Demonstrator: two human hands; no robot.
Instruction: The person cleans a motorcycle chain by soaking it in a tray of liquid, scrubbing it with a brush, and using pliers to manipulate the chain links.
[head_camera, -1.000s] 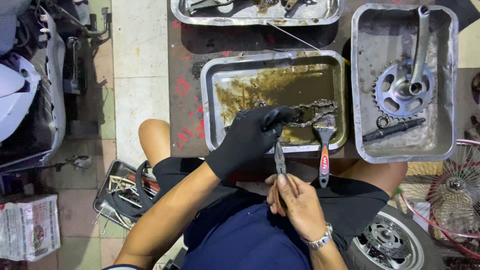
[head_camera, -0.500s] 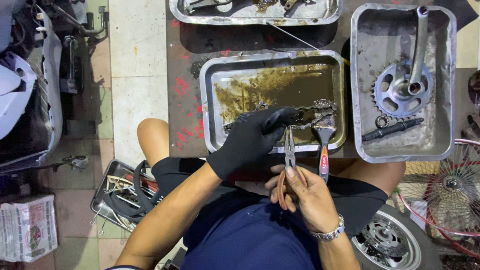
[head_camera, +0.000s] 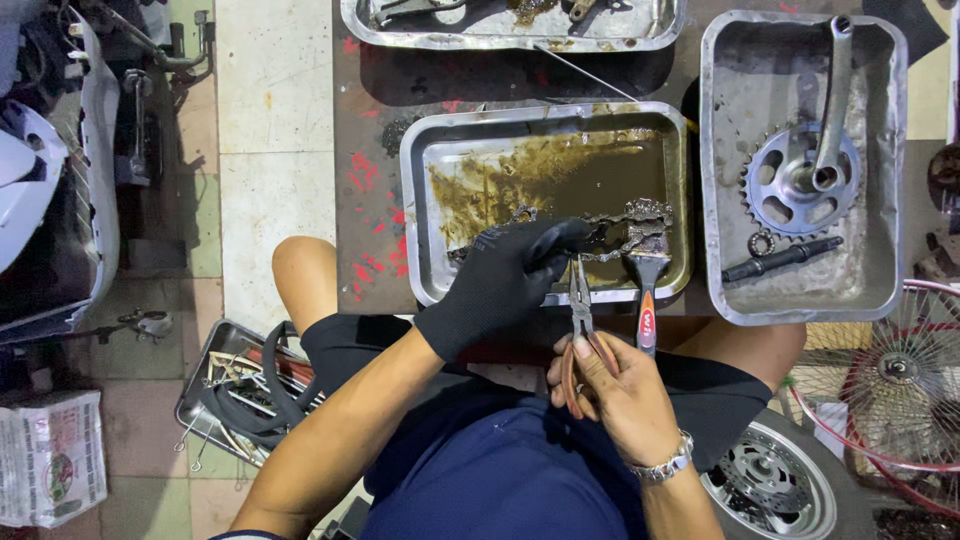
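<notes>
My left hand (head_camera: 505, 283), in a black glove, pinches a greasy bicycle chain (head_camera: 625, 225) over the near edge of a metal tray (head_camera: 425, 200) that holds brown oily liquid. My bare right hand (head_camera: 615, 385) grips the red-brown handles of a pair of pliers (head_camera: 580, 300), whose jaws point up at the chain just below my gloved fingers. A paintbrush (head_camera: 647, 290) with a red handle leans on the tray's near rim, right of the pliers.
To the right, a second metal tray (head_camera: 880, 200) holds a crank with chainring (head_camera: 800, 180) and an axle (head_camera: 785, 258). A third tray (head_camera: 515, 30) lies at the top. A tool tray (head_camera: 215, 385) sits on the floor at left, wheels (head_camera: 900, 380) at right.
My right hand has raised the pliers and shifted them slightly right, bringing the jaws closer to the chain. My left hand keeps its hold on the chain.
</notes>
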